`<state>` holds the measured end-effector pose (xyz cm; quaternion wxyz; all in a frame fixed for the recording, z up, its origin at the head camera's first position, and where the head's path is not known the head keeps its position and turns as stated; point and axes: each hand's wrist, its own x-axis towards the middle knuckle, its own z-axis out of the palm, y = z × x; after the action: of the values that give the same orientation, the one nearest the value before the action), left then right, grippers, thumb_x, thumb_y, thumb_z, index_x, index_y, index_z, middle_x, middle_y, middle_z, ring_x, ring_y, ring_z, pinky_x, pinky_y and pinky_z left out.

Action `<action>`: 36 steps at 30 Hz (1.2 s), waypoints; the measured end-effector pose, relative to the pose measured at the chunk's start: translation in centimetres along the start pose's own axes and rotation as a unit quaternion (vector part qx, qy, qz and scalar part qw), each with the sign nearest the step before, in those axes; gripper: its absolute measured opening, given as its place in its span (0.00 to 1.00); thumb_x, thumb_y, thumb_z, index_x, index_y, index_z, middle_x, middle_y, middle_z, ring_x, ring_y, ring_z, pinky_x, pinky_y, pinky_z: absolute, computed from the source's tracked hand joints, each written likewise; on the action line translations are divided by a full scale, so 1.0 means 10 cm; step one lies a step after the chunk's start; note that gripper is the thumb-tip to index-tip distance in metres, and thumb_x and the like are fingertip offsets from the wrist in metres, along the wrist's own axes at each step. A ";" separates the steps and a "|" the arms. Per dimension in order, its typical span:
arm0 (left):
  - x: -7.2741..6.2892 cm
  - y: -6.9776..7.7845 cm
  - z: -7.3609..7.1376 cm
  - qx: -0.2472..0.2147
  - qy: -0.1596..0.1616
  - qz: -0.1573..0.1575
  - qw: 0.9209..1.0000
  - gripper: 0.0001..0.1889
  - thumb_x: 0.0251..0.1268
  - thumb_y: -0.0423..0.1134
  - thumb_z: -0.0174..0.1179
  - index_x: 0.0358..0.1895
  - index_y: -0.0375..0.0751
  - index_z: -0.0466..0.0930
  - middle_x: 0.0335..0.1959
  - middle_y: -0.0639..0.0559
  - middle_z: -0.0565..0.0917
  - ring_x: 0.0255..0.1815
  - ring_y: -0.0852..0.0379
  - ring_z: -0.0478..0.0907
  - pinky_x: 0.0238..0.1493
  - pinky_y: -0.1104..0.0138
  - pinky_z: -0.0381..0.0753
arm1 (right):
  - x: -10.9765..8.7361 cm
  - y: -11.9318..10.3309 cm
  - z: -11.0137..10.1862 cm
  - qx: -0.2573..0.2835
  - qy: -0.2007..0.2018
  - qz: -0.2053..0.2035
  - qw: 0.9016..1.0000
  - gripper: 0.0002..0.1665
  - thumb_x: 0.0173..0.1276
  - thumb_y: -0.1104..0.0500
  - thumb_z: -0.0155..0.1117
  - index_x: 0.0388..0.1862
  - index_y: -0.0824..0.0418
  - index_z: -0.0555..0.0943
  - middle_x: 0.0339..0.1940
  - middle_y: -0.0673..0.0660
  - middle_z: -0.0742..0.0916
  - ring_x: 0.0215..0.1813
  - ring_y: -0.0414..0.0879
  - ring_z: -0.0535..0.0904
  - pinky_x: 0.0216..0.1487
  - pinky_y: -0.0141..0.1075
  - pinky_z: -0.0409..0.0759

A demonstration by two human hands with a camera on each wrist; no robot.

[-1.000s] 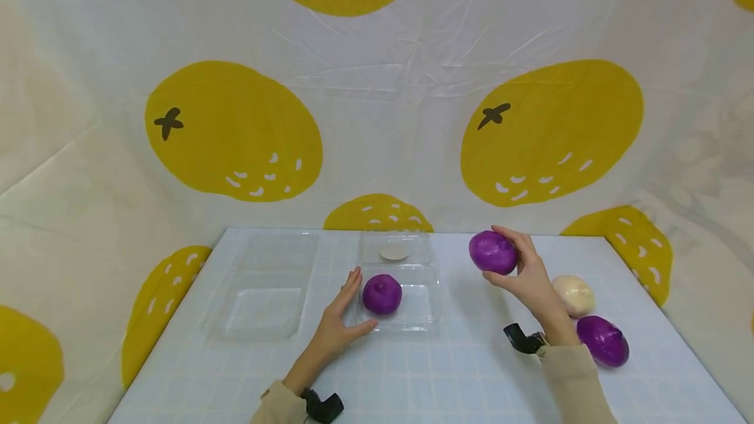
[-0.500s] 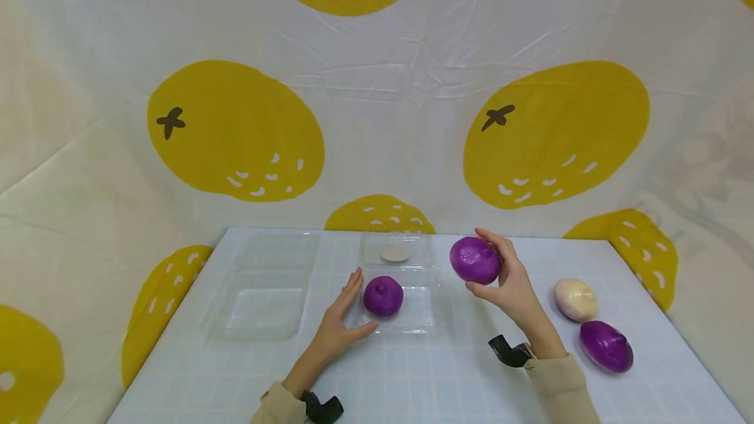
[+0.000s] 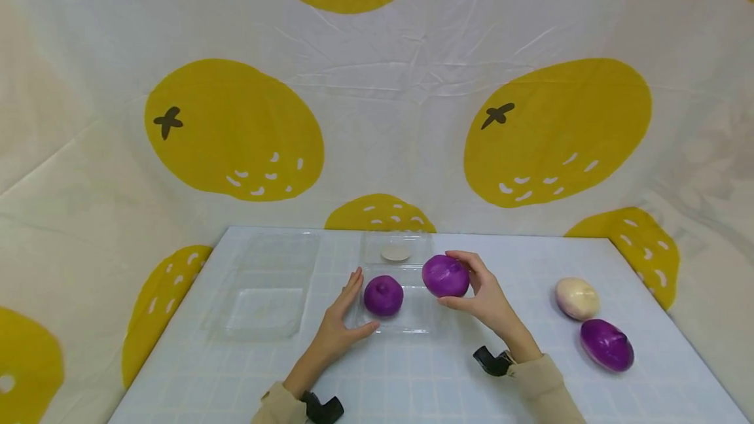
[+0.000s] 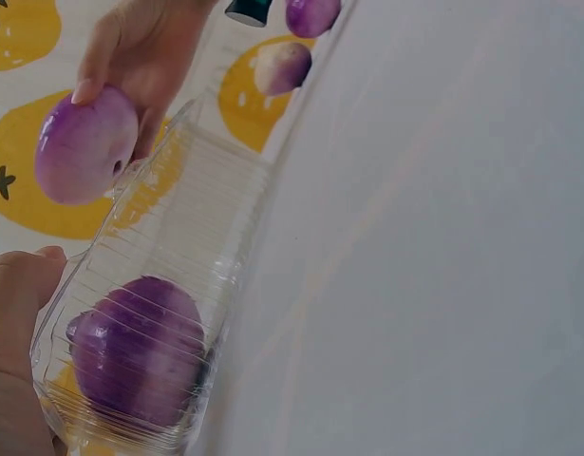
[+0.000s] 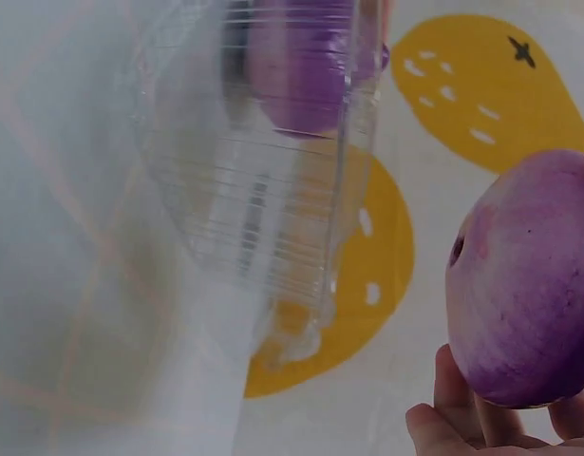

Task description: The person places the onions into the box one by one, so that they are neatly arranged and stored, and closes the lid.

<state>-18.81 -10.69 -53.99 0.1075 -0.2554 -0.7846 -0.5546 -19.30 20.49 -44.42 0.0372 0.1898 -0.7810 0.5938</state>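
My right hand point(image 3: 487, 296) grips a purple onion point(image 3: 446, 275) above the right half of a clear plastic box point(image 3: 419, 309). In the right wrist view this onion point(image 5: 529, 275) shows a small dark hole at one end and fingers around it. Another purple onion point(image 3: 383, 296) sits in the left half of the box, seen through its ribbed wall point(image 4: 159, 237) in the left wrist view. My left hand point(image 3: 336, 329) has its fingers spread at the box's left side, thumb near the front corner and touching the rim. A pale round label lies on the raised lid point(image 3: 396, 241).
At the right of the table point(image 3: 365, 391) lie a whitish onion point(image 3: 577, 298) and a further purple onion point(image 3: 607, 345). A second clear plastic box point(image 3: 262, 313), lid up, stands at the left. A patterned cloth point(image 3: 389, 136) hangs behind.
My right hand has moved left and down with the purple onion, from beyond the box's right side to over its right half. The left hand has stayed in place.
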 end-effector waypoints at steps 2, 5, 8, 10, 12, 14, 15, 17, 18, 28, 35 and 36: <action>0.00 0.05 0.00 -0.001 0.003 -0.001 1.000 0.50 0.51 0.36 0.76 0.77 0.40 0.57 0.79 0.45 0.55 0.79 0.42 0.47 0.75 0.74 0.41 | 0.00 0.05 0.04 0.004 -0.009 0.003 1.000 0.48 0.50 0.66 0.81 0.69 0.63 0.68 0.68 0.59 0.72 0.71 0.57 0.65 0.64 0.24 0.68; 0.00 0.08 0.00 0.002 0.002 -0.004 1.000 0.50 0.50 0.34 0.77 0.77 0.39 0.57 0.79 0.44 0.55 0.79 0.42 0.48 0.74 0.75 0.41 | 0.01 0.10 0.10 0.013 -0.021 -0.004 1.000 0.47 0.49 0.67 0.81 0.68 0.62 0.70 0.67 0.60 0.73 0.70 0.57 0.66 0.65 0.24 0.67; 0.00 0.04 0.00 0.005 -0.003 -0.012 1.000 0.50 0.51 0.37 0.76 0.78 0.41 0.57 0.80 0.48 0.54 0.80 0.45 0.47 0.75 0.75 0.41 | 0.00 0.15 0.15 0.003 -0.033 -0.012 0.999 0.46 0.49 0.66 0.81 0.68 0.61 0.71 0.65 0.60 0.74 0.69 0.58 0.67 0.68 0.26 0.65; 0.00 0.03 -0.01 0.006 -0.008 -0.023 1.000 0.50 0.53 0.40 0.76 0.78 0.44 0.56 0.80 0.53 0.53 0.80 0.50 0.46 0.75 0.74 0.40 | 0.00 0.18 0.19 -0.012 -0.040 -0.012 0.999 0.46 0.50 0.65 0.81 0.69 0.59 0.72 0.65 0.58 0.74 0.69 0.56 0.68 0.70 0.31 0.65; 0.00 0.02 -0.01 0.004 -0.011 -0.030 0.999 0.51 0.53 0.42 0.76 0.79 0.45 0.55 0.80 0.56 0.52 0.80 0.52 0.45 0.75 0.74 0.40 | -0.01 0.20 0.22 -0.028 -0.044 -0.013 0.999 0.47 0.49 0.65 0.82 0.69 0.60 0.71 0.65 0.59 0.75 0.68 0.56 0.69 0.71 0.39 0.66; 0.00 0.01 -0.01 0.005 -0.010 -0.027 1.000 0.51 0.53 0.43 0.76 0.78 0.44 0.55 0.80 0.55 0.52 0.80 0.52 0.45 0.75 0.74 0.40 | -0.01 0.22 0.25 -0.039 -0.048 -0.016 0.998 0.48 0.49 0.66 0.82 0.69 0.61 0.71 0.65 0.60 0.75 0.68 0.57 0.69 0.72 0.48 0.65; -0.01 0.01 -0.01 0.005 -0.010 -0.025 1.000 0.50 0.53 0.43 0.76 0.79 0.45 0.55 0.80 0.55 0.52 0.80 0.51 0.45 0.75 0.74 0.40 | -0.01 0.22 0.26 -0.043 -0.048 -0.017 0.998 0.48 0.48 0.66 0.82 0.69 0.61 0.71 0.65 0.60 0.75 0.68 0.57 0.70 0.72 0.51 0.65; 0.00 0.00 -0.01 0.002 -0.009 -0.016 1.000 0.50 0.53 0.42 0.76 0.79 0.45 0.55 0.80 0.53 0.53 0.80 0.50 0.45 0.75 0.74 0.40 | -0.01 0.22 0.28 -0.049 -0.047 -0.022 0.997 0.48 0.47 0.66 0.82 0.69 0.61 0.71 0.65 0.62 0.76 0.68 0.59 0.70 0.71 0.56 0.64; -0.01 0.00 -0.01 0.001 -0.008 -0.011 1.000 0.50 0.53 0.42 0.76 0.79 0.45 0.55 0.80 0.52 0.53 0.80 0.49 0.45 0.75 0.74 0.39 | -0.01 0.22 0.28 -0.055 -0.046 -0.025 0.997 0.48 0.47 0.66 0.83 0.69 0.60 0.71 0.65 0.62 0.76 0.68 0.59 0.70 0.71 0.57 0.64; 0.00 0.00 0.00 0.002 0.000 0.011 1.000 0.50 0.51 0.34 0.76 0.77 0.36 0.57 0.79 0.42 0.55 0.79 0.40 0.46 0.75 0.74 0.40 | -0.03 0.25 0.33 -0.159 -0.056 -0.065 0.983 0.45 0.48 0.59 0.83 0.66 0.57 0.75 0.62 0.56 0.78 0.65 0.56 0.72 0.61 0.58 0.75; 0.03 0.27 -0.03 -0.005 0.002 0.024 1.000 0.48 0.49 0.29 0.75 0.74 0.26 0.58 0.76 0.30 0.56 0.76 0.28 0.47 0.76 0.72 0.40 | -0.06 0.21 0.41 -0.219 -0.082 -0.061 0.970 0.44 0.53 0.55 0.79 0.69 0.62 0.73 0.62 0.57 0.76 0.62 0.54 0.70 0.58 0.55 0.78; 0.04 0.31 -0.04 -0.004 0.001 0.025 1.000 0.47 0.49 0.28 0.75 0.74 0.25 0.58 0.76 0.29 0.56 0.75 0.28 0.48 0.76 0.72 0.41 | -0.07 0.20 0.42 -0.230 -0.083 -0.062 0.968 0.44 0.53 0.53 0.79 0.69 0.62 0.73 0.62 0.57 0.76 0.62 0.53 0.70 0.58 0.55 0.78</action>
<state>-17.59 -10.22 -51.17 0.1210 -0.2749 -0.7754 -0.5555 -18.66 17.13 -47.70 0.0515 0.2728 -0.8836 0.3771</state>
